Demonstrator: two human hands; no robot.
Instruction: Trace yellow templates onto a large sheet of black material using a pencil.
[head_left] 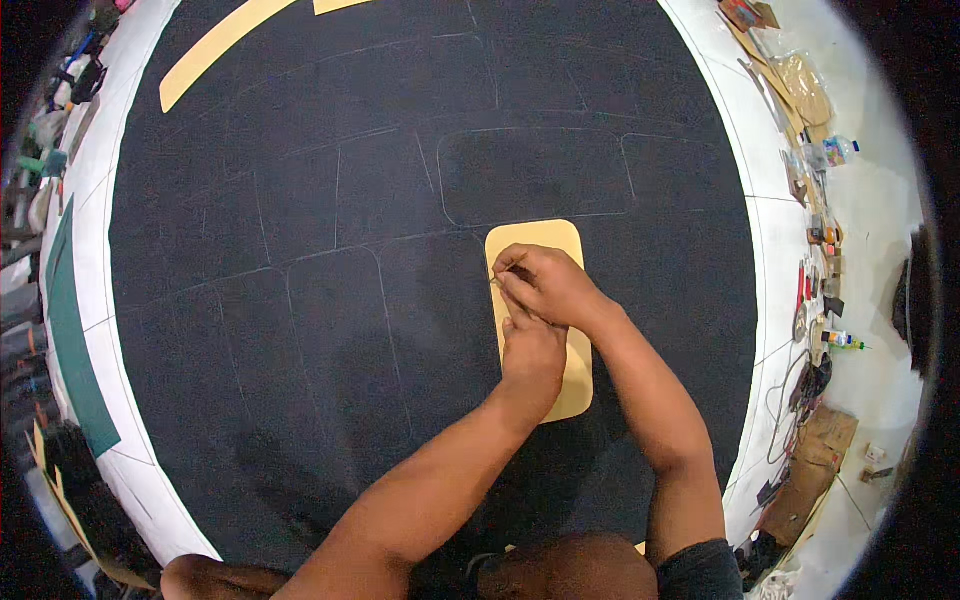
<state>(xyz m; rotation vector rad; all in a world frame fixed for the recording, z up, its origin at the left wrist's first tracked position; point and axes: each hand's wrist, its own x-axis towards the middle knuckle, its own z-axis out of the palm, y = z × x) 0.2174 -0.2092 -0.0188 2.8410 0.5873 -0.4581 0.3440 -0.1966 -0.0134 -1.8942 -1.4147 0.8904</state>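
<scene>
A: What fills most of the frame?

B: A wide sheet of black fabric (300,250), spread flat over a white counter (770,250) and marked with pale chalk outlines of rounded rectangles.

A: And on it?

B: A tan template (535,240) with rounded corners lies right of centre, just below one chalk outline. A long tan strip (215,45) sits at the upper left.

A: The hands?

B: The left hand (532,360) presses flat on the template's lower half. The right hand (545,285) lies just above, touching it, its fingers (510,265) pinched shut on a thin marking tool (497,281) at the template's left edge. Small clutter lines the right edge.
</scene>
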